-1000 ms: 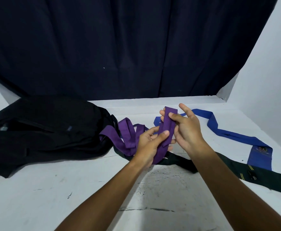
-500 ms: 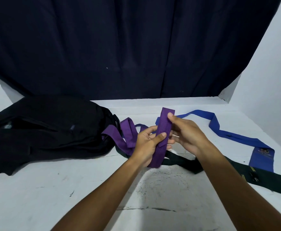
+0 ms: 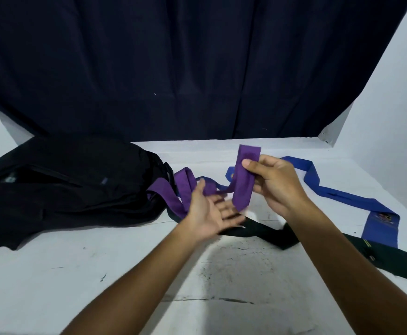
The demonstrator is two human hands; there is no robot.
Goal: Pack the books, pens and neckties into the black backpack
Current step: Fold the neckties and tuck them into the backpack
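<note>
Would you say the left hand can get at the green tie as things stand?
Probably yes: the left hand is open and holds nothing, right above the green tie, which lies uncovered on the table.

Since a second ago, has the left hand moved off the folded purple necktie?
Yes. The left hand has let go and dropped open-palmed toward the black backpack; the right hand alone pinches the purple necktie.

We see the right hand (image 3: 278,187) pinching a folded purple tie (image 3: 244,180) upright, its tail trailing left toward the backpack (image 3: 64,187). The left hand (image 3: 208,210) is spread, palm up (blurred), just beside it. Blue tie (image 3: 337,193) and dark tie (image 3: 391,259) lie on the table (image 3: 100,274).
</note>
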